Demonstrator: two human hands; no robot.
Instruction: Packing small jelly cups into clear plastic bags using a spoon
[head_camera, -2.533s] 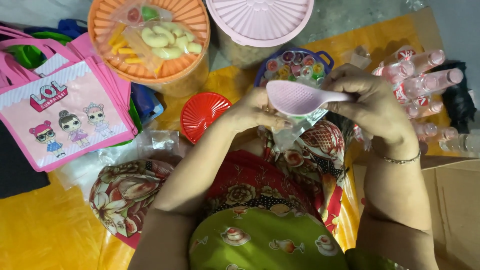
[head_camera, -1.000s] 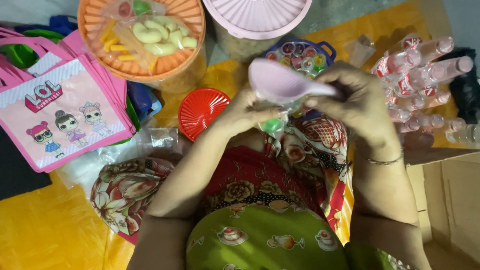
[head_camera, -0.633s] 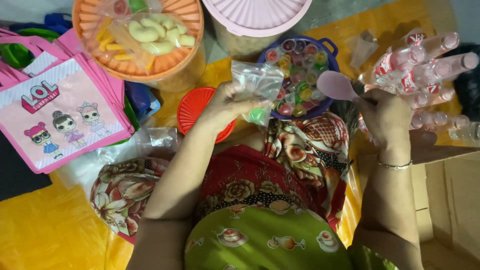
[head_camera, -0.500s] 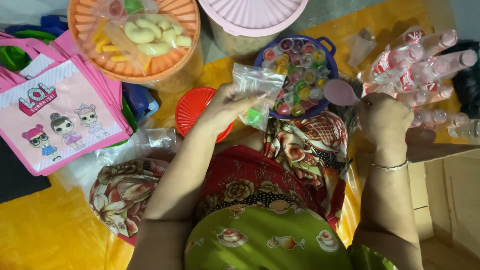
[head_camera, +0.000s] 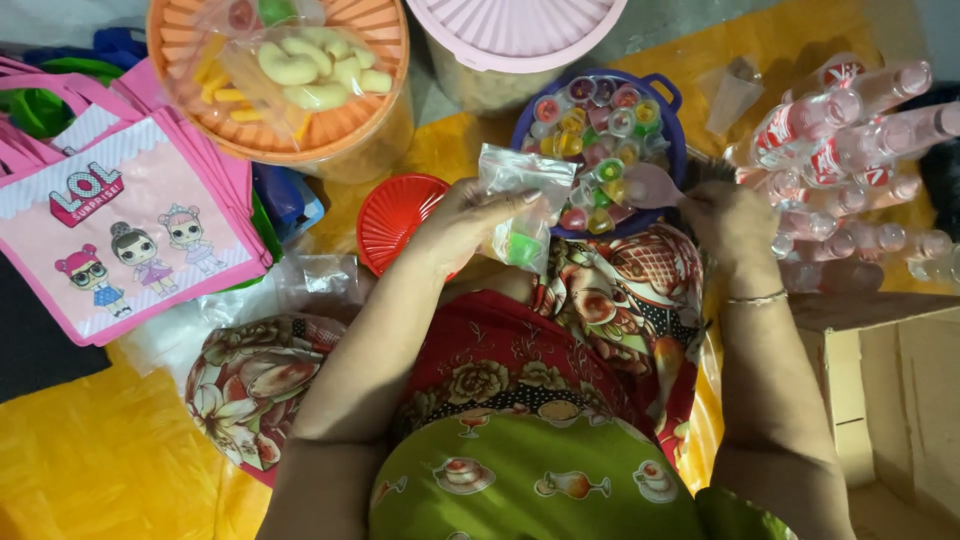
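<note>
The small clear plastic bag (head_camera: 522, 205) sits near the middle of the view, pinched at its upper edge by the left hand (head_camera: 465, 215), whose fingers are closed tight on the plastic. Something green lies at the bottom of the bag, and its mouth faces toward one o'clock.

Just at three o'clock from the bag, the right hand (head_camera: 730, 222) is curled shut around the handle of a pale pink scoop (head_camera: 650, 186). The scoop's bowl rests at the lower right rim of the blue bowl (head_camera: 672, 140), right among the coloured jelly cups (head_camera: 592, 150) heaped inside. As I read it, this is the scooping part of filling the bag. Getting cups across would call for lifting the scoop level and tipping it into the bag's mouth, with the left hand holding that mouth wide enough to take them.

Further out, a red ribbed lid (head_camera: 398, 215) lies at nine o'clock from the bag, partly behind the left wrist. At eleven o'clock stands an orange tub (head_camera: 370, 120) with a packet of snacks on top, and at twelve a container with a pink lid (head_camera: 515, 30). Small bottles (head_camera: 850, 140) are piled at two o'clock, a cardboard box (head_camera: 880, 390) sits at four, and pink cartoon tote bags (head_camera: 120, 220) lie far off at nine.
</note>
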